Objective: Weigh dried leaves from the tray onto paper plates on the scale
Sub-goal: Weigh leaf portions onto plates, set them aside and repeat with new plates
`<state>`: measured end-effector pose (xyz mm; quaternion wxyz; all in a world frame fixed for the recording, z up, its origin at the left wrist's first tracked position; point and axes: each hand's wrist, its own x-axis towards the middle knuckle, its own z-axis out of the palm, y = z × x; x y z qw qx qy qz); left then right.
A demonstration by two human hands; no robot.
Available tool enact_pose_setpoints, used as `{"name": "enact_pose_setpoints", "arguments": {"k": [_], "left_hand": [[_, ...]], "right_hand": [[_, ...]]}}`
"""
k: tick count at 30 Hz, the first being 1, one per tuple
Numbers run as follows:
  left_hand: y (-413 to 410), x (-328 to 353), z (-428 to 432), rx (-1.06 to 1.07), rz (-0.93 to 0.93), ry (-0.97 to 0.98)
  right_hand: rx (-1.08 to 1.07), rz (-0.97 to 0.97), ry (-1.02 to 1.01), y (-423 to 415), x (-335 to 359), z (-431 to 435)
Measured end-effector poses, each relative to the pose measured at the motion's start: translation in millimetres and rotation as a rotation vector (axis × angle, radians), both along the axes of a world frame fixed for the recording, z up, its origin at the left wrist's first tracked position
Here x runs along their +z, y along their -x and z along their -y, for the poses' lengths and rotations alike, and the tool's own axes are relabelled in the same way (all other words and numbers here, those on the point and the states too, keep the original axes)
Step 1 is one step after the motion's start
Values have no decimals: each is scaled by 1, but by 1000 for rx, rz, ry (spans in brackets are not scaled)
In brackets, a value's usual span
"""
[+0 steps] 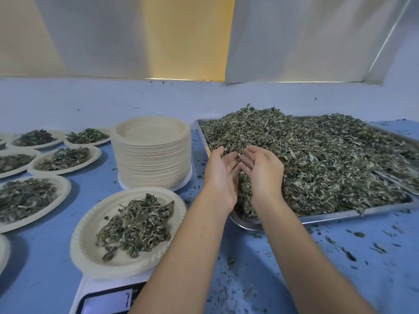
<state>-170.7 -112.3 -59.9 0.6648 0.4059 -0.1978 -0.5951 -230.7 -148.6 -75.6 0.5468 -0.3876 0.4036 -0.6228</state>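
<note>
A metal tray [340, 215] at the right holds a big heap of dried leaves [322, 159]. Both my hands are in its near-left corner. My left hand [221, 175] and my right hand [264, 171] face each other palm to palm, fingers only slightly bent, cupping a clump of leaves between them. To the left, a paper plate [84, 245] with a small pile of leaves [136, 227] sits on a white scale [99, 288]. The scale's lit display [106, 303] is partly hidden by my left forearm.
A tall stack of empty paper plates [154, 159] stands between the scale and the tray. Several filled plates [65, 157] lie across the blue table at the left. Leaf crumbs [349, 248] litter the table at the right front. A wall runs behind.
</note>
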Motion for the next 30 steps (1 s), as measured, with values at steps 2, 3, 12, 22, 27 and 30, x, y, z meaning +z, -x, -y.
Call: {"name": "enact_pose_setpoints", "arguments": {"k": [2, 3, 12, 22, 27, 30], "left_hand": [[-3, 2, -4, 6, -45, 8], [-5, 4, -7, 11, -63, 14], [-51, 37, -47, 150, 51, 98], [-145, 22, -118, 422, 462, 51], [-173, -2, -132, 521, 568, -109], [-178, -16, -128, 480, 570, -152]], "right_hand": [[19, 40, 24, -7, 1, -5], [25, 60, 27, -12, 3, -7], [217, 240, 49, -60, 26, -44], [378, -93, -22, -89, 2, -60], [419, -155, -74, -91, -5, -51], [436, -201, -81, -89, -12, -51]]}}
